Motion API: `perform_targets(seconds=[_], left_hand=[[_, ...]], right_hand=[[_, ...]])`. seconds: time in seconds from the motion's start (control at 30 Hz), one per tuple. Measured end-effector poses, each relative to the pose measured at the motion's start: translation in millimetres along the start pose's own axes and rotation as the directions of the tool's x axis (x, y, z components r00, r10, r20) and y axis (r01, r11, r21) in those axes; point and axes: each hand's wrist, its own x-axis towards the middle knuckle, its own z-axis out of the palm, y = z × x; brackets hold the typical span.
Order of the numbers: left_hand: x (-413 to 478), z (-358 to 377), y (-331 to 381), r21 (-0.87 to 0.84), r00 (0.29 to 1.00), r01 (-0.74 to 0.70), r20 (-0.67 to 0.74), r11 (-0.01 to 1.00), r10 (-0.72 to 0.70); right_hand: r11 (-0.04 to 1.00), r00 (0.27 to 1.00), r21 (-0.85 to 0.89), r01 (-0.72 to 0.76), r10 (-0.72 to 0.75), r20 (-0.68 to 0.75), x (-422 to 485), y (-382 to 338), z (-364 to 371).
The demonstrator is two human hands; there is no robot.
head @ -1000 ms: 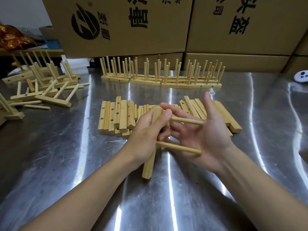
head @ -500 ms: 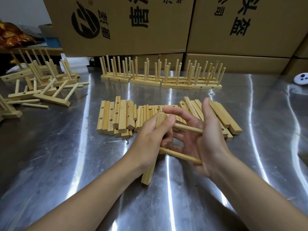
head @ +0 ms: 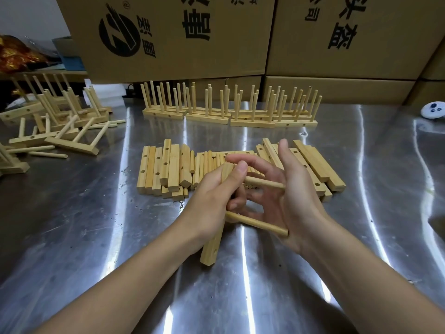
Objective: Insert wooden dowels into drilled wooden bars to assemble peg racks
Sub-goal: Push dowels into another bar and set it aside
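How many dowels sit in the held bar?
2: upper dowel near the bar's top, lower dowel midway, both toward the right hand; left hand may hide more.

— Where am I looking from?
— My head, the only view: forward and down over the bench point(head: 72, 237) to its far edge, where cardboard boxes point(head: 216, 59) stand.
— How near?
— Close. My left hand point(head: 212, 196) and right hand point(head: 296, 198) sit mid-frame, forearms entering from the bottom corners; wide-angle, lines bowed.
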Motion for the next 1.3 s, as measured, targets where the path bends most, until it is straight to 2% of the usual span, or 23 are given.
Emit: perform_targets(seconds=[0.2,0.33,0.47,0.6,1.3], left_hand=[[-0.3,2.1,0.8,-0.086,0.999,0.047,0.029,0.995,-0.045],[2.2,0.8,3.5,-0.137,0.997,0.042,-0.059,0.99,-0.051],[-0.2,-1.6,1.3,-0.194,0.997,0.039,-0.055,0.98,-0.051],[-1.5,-0.7,0.4,-0.228,0.999,0.045,-0.006,0.973,-0.048],[-2.8,3.6,1.3,-0.369,0.995,0.098,0.005,0.924,-0.103]], right_hand=[[0.999,0.998,0.037,-0.034,0.032,0.045,3.0,-3.4,-8.2],[0.995,0.994,0.098,-0.012,0.001,0.111,3.3,-7.8,-8.5],[0.996,0.997,0.014,0.083,-0.083,-0.006,0.9,-0.1,-0.9],[0.993,0.992,0.043,0.111,-0.108,-0.073,-1.6,2.2,1.2],[0.992,0.982,-0.036,0.118,-0.122,-0.142,0.5,8.2,5.6]])
